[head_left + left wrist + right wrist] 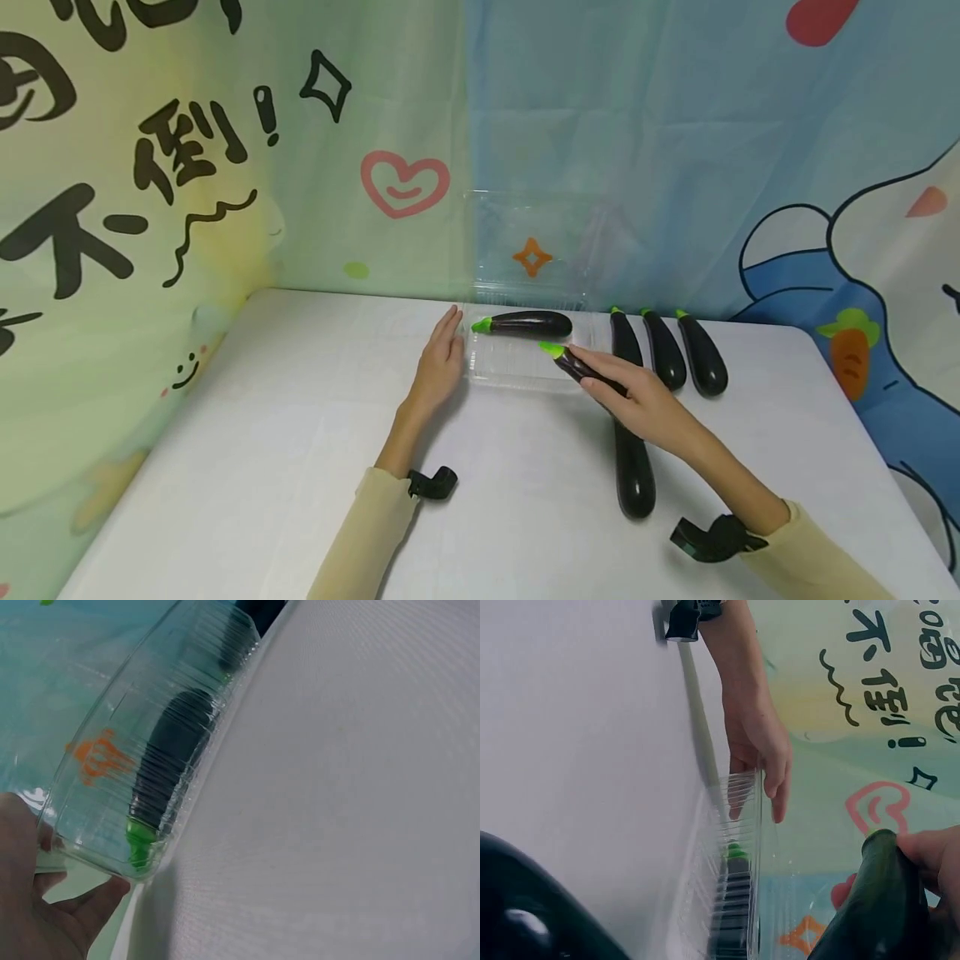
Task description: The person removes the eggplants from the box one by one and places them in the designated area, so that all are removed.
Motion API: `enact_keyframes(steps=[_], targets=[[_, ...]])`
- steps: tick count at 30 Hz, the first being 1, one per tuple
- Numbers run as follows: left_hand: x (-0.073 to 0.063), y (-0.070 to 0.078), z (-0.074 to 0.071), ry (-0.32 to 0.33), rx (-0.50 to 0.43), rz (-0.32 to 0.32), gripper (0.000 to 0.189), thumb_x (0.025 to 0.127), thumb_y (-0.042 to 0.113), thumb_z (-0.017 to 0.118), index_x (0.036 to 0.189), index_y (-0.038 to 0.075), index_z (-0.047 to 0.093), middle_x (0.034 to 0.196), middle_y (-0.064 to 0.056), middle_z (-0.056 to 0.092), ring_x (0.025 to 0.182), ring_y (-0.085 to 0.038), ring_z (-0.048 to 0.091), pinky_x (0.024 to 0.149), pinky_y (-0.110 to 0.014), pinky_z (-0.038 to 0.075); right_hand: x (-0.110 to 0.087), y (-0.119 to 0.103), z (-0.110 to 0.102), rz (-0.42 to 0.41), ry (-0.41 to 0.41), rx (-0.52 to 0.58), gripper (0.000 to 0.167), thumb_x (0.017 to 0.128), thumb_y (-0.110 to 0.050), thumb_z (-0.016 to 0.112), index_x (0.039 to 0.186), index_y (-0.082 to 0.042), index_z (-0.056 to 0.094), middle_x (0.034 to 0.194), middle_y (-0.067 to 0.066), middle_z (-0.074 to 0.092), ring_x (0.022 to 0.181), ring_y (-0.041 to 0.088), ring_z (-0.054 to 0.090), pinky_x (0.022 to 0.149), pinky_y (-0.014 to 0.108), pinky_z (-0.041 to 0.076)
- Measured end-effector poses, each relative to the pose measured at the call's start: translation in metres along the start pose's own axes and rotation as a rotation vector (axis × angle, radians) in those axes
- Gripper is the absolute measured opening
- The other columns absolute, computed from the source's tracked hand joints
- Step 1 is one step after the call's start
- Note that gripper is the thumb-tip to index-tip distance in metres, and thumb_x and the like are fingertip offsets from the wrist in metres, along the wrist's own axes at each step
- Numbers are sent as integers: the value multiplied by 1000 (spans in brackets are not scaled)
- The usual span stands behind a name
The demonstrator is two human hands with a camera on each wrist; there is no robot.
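In the head view, a clear plastic box [517, 383] sits on the table with its transparent lid [487, 225] raised at the back. One small dark eggplant [528, 323] with a green stem lies inside along the back wall. My left hand [437, 367] rests straight fingers against the box's left end; the left wrist view shows its fingertips [109, 896] at the corner. My right hand [637, 400] pinches another eggplant [577, 364] between thumb and fingers, above the box's front right part, stem pointing left. The right wrist view shows this eggplant [877, 907] close up.
Right of the box lie two small eggplants, one [664, 350] beside the other [703, 354]. Dark eggplant parts show above [626, 337] and below [635, 475] my right hand; whether they are one piece is hidden. A printed curtain [600, 125] borders the white table [300, 417].
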State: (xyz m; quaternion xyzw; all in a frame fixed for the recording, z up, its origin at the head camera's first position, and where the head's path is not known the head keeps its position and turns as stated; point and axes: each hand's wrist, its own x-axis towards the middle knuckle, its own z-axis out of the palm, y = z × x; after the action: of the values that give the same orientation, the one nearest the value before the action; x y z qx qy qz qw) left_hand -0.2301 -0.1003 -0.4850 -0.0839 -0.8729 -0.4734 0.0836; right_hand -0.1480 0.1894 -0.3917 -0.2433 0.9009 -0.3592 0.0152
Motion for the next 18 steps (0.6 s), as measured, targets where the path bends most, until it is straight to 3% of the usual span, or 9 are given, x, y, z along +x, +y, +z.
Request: enact_keyframes(steps=[7,13,18], targets=[[1,-1,0,-2,-2,-3,47,103,13,36,149,5,36,159,-5,31,148,-22,28,122,-40,24,-11,-3,-1,48,14,-24,47,104,-22,42,150,-13,37,148,22,44,121,35,56,88,49,54],[2,0,0,2,-6,2,47,102,13,36,149,5,37,159,-5,31,148,-22,29,122,-41,25,-13,-2,-2,31,46,-38,46,104,-19,43,149,-12,39,145,21,48,111,29,58,83,44,55],[2,-1,1,-1,-2,-4,47,102,12,37,149,5,37,159,-5,31,148,-23,29,122,-40,24,-16,0,-2,82,56,-15,49,103,-23,47,150,-13,38,138,22,53,102,27,59,75,36,54]])
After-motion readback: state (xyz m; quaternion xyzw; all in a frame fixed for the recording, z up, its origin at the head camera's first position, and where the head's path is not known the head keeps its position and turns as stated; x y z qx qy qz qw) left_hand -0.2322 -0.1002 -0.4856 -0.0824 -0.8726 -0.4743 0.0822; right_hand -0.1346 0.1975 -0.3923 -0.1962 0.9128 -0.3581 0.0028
